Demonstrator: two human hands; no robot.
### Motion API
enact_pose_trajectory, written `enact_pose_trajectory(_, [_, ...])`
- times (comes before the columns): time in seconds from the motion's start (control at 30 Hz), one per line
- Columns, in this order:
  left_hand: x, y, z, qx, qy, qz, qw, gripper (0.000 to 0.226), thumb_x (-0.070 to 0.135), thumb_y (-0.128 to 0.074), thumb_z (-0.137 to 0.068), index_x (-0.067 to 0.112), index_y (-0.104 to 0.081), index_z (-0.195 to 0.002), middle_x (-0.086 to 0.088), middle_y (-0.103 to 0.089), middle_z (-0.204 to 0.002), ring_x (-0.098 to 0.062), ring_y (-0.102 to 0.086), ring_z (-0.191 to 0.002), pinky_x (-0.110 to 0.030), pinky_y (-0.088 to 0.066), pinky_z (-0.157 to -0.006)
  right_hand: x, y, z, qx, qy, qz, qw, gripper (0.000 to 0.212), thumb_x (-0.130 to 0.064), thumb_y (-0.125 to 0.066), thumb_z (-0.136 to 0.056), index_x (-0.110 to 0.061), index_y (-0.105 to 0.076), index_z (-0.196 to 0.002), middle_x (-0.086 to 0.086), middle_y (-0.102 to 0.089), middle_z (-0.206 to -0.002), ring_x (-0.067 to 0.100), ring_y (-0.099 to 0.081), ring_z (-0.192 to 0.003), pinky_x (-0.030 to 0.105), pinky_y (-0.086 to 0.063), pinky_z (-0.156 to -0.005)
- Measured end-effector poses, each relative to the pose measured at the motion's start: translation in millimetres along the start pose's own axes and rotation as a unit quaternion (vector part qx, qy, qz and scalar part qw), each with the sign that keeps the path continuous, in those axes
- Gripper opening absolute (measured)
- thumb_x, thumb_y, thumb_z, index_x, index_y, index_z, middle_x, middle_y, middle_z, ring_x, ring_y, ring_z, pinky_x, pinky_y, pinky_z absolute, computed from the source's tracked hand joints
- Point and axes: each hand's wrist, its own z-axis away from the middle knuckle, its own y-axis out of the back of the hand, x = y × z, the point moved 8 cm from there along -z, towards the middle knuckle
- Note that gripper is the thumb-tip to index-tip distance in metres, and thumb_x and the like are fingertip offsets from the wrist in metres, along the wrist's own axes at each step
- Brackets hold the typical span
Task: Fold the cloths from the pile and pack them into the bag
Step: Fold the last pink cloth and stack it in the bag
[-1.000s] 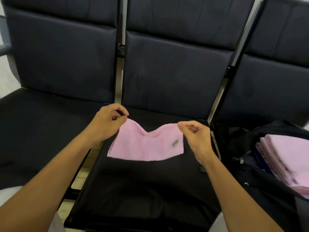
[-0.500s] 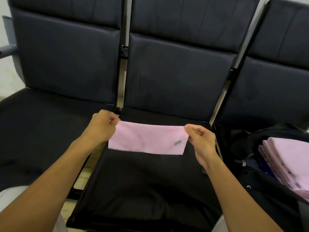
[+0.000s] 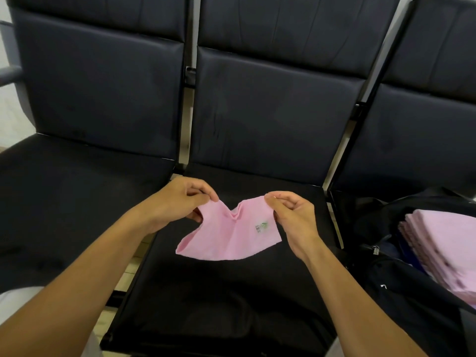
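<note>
A small pink cloth (image 3: 226,238) with a little printed label hangs over the middle seat (image 3: 231,292), sagging into a V between its top corners. My left hand (image 3: 180,202) pinches the top left corner and my right hand (image 3: 293,217) pinches the top right corner. At the right, a stack of folded pink cloths (image 3: 445,246) lies inside an open black bag (image 3: 401,292) on the right seat.
A row of three dark padded seats with tall backrests (image 3: 270,104) fills the view. Metal frame gaps separate the seats, with pale floor tiles (image 3: 128,274) showing through the left gap. A grey armrest (image 3: 7,73) sticks out at far left.
The cloth was pulled taut into a flat strip half a second ago; now my hands have come closer together and the cloth sags in the middle again.
</note>
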Motion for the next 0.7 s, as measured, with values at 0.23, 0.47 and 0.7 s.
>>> enact_pose_trajectory(0.23, [-22, 27, -7, 0.101, 0.047, -0.143, 0.983, 0.030, 0.004, -0.042, -0.099, 0.016, -0.068, -0.109, -0.008, -0.055, -0.133, -0.013, -0.059, -0.091, -0.026, -0.052, -0.077, 8, 29, -7, 0.119, -0.057, -0.055, 0.990, 0.009, -0.008, -0.071, -0.088, -0.011, -0.074, -0.097, 0.006, -0.073, -0.099, 0.020, -0.070, -0.095, 0.032, -0.058, -0.072])
enact_pose_trajectory(0.47, [-23, 26, -7, 0.126, 0.077, -0.187, 0.971, 0.039, 0.000, -0.041, -0.099, 0.019, -0.064, -0.124, -0.008, -0.045, -0.145, -0.026, -0.052, -0.120, -0.033, -0.046, -0.095, 9, 20, -8, 0.078, -0.063, -0.029, 0.995, 0.010, -0.008, -0.072, -0.087, -0.010, -0.074, -0.097, 0.003, -0.074, -0.096, 0.020, -0.071, -0.094, 0.038, -0.059, -0.082])
enact_pose_trajectory(0.7, [-5, 3, 0, 0.033, 0.019, 0.001, 0.999, 0.023, 0.005, -0.050, -0.097, 0.015, -0.071, -0.101, 0.000, -0.067, -0.103, -0.014, -0.065, -0.095, -0.025, -0.057, -0.074, 4, 6, -2, 0.009, -0.054, -0.033, 0.998, 0.011, -0.010, -0.072, -0.088, -0.011, -0.075, -0.099, 0.002, -0.076, -0.090, 0.019, -0.074, -0.089, 0.039, -0.061, -0.077])
